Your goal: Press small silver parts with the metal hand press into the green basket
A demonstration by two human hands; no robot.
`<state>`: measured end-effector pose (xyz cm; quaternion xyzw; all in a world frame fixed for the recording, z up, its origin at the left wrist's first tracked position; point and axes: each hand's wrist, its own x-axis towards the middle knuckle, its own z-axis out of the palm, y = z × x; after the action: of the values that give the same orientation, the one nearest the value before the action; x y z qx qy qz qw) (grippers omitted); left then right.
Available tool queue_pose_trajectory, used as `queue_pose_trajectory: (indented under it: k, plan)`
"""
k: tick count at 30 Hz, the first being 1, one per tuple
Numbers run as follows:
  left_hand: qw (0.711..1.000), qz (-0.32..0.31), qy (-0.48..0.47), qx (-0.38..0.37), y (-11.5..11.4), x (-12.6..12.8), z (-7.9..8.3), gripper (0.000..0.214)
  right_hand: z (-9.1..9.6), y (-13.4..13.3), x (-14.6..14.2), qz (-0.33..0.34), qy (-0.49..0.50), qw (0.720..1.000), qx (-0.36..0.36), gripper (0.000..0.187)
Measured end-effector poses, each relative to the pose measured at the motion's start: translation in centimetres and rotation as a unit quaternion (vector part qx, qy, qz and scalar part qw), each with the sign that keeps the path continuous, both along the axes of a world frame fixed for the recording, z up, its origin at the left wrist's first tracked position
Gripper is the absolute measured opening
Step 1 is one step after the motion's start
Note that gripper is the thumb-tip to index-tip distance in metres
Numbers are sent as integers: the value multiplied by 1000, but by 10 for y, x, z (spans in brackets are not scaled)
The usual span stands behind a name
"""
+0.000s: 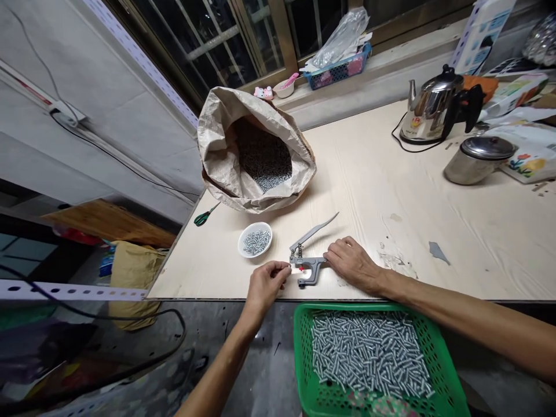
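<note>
Grey snap-fastener pliers lie on the table near its front edge, their upper lever raised and a red tip in the jaw. My right hand is closed round the handle end of the pliers. My left hand pinches thumb and forefinger together just left of the jaw. What sits between those fingertips is too small to make out. Behind my left hand stands a white bowl with small metal screws. Below the table edge, a green plastic basket holds many screws.
An open sack with metal pieces inside stands at the back left. Green-handled scissors lie left of it. A steel kettle and a lidded steel pot are at the right. A blue basket sits on the sill.
</note>
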<state>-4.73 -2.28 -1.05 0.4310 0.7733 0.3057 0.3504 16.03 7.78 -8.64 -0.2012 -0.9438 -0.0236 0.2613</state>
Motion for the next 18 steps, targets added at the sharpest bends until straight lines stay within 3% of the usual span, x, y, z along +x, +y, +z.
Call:
queue_pose_trajectory:
  k: [4, 9, 14, 18]
  plan:
    - [999, 38, -32, 3, -6, 14, -16, 47, 5, -3, 2, 11, 12, 1000, 12, 26]
    - [999, 39, -31, 11, -8, 16, -22, 45, 6, -3, 2, 10, -8, 1000, 28, 28]
    - [999, 18, -25, -11, -7, 13, -24, 45, 5, -2, 2, 14, -1, 1000, -4, 29]
    - [998, -33, 5, -62, -1, 7, -26, 43, 3, -1, 2, 22, 9, 1000, 6, 28]
